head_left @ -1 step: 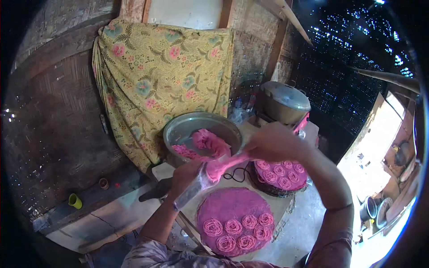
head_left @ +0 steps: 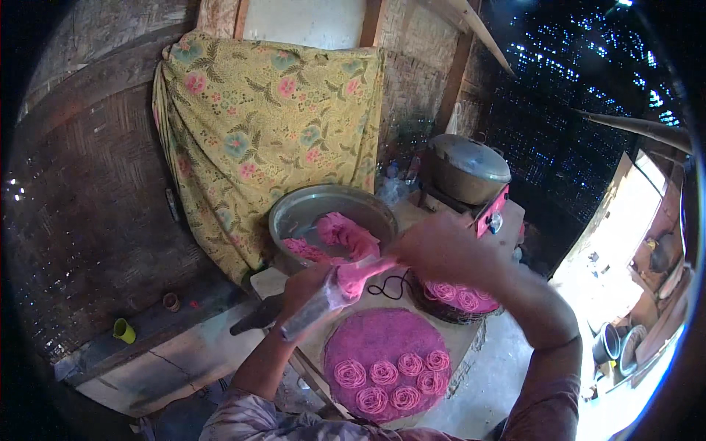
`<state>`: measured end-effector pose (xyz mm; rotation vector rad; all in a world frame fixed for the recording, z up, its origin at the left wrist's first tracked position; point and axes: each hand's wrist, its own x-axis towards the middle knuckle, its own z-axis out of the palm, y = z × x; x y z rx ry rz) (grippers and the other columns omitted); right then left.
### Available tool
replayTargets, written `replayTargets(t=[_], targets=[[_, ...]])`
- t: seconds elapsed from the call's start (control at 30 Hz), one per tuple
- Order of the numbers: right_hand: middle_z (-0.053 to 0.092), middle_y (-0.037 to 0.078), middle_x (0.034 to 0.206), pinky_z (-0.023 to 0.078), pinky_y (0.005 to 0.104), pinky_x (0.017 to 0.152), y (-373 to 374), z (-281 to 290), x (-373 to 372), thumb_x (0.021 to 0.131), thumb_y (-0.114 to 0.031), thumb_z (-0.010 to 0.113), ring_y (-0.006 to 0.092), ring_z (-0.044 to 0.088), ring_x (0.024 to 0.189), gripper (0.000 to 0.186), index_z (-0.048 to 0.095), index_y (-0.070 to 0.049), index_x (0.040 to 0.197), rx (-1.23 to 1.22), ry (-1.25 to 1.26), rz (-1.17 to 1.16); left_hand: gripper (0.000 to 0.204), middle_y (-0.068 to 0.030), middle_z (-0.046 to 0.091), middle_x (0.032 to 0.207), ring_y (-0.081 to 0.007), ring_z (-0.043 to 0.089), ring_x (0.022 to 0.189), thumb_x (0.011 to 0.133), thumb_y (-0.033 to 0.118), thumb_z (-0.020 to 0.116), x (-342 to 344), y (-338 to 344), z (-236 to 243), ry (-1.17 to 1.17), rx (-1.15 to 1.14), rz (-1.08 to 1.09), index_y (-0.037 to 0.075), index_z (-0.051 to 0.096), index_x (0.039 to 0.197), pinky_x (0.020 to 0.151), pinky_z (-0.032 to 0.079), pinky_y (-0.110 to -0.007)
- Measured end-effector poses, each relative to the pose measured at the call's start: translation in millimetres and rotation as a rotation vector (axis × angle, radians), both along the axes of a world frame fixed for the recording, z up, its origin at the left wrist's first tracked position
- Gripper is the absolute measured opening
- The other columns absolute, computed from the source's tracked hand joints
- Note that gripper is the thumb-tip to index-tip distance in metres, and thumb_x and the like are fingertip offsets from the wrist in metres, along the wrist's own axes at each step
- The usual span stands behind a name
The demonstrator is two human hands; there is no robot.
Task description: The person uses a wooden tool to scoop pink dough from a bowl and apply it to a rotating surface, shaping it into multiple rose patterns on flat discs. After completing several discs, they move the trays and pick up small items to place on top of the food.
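Observation:
My left hand (head_left: 301, 290) grips a grey metal tube tool (head_left: 316, 309) with pink paste at its upper opening. My right hand (head_left: 434, 250) is closed on a pink-coated piece (head_left: 371, 268) that runs into that opening. Behind them, a wide metal basin (head_left: 294, 206) holds lumps of pink dough (head_left: 342, 235). Below sits a round pink sheet (head_left: 382, 331) bearing several piped, noodle-like rosettes (head_left: 404, 397). A second rosette-covered pink round (head_left: 463, 298) is partly hidden behind my right hand and forearm.
A lidded pot (head_left: 463, 169) stands on a pink burner (head_left: 493, 213) at the back of the table (head_left: 338, 301). Yellow floral cloth (head_left: 265, 132) hangs behind. A ledge (head_left: 184, 338) with a green cup (head_left: 123, 331) is at left; buckets (head_left: 607, 345) stand at right.
My right hand has moved slightly down and left toward the tube, uncovering more of the pink burner and covering more of the second round. My left hand has barely moved.

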<state>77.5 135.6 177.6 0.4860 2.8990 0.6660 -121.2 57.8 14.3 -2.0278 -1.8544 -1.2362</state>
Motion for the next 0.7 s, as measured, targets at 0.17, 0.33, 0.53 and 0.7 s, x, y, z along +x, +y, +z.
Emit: replayTargets(t=[0.17,0.33,0.53,0.7], targets=[[0.052,0.006,0.073,0.046,0.0360,0.050,-51,-77,17,0.080,-0.020,0.055,0.0188,0.059,0.060,0.023,0.059,-0.002,0.093,0.304,0.254,0.341,0.043,-0.0075,0.064,0.082,-0.0282,0.065,0.077,0.063,0.034,0.082,3,-2,-8,-0.079,0.074,-0.157,0.013,0.061,0.094,0.067,0.052,-0.037],[0.052,0.003,0.078,0.046,0.0309,0.045,-67,-61,34,0.083,-0.021,0.058,0.0176,0.056,0.059,0.032,0.057,-0.011,0.113,0.134,0.266,0.092,0.043,-0.0084,0.066,0.085,-0.0273,0.065,0.080,0.064,0.037,0.083,-36,-4,-55,-0.177,0.036,0.057,0.011,0.064,0.094,0.072,0.053,-0.036],[0.055,0.009,0.078,0.048,0.0336,0.052,-56,-30,31,0.080,-0.014,0.054,0.0204,0.060,0.063,0.014,0.056,-0.008,0.092,0.134,0.348,0.260,0.038,-0.0084,0.064,0.080,-0.0271,0.064,0.075,0.065,0.039,0.080,-29,-16,-24,-0.014,0.005,0.040,0.012,0.064,0.087,0.066,0.052,-0.037],[0.053,0.006,0.077,0.049,0.0319,0.054,-59,-68,12,0.078,-0.013,0.057,0.0184,0.058,0.061,0.025,0.057,-0.004,0.101,0.168,0.224,0.256,0.034,-0.0053,0.062,0.077,-0.0252,0.063,0.071,0.063,0.035,0.081,-10,-14,-20,-0.030,0.022,0.046,0.014,0.063,0.082,0.063,0.050,-0.036]])
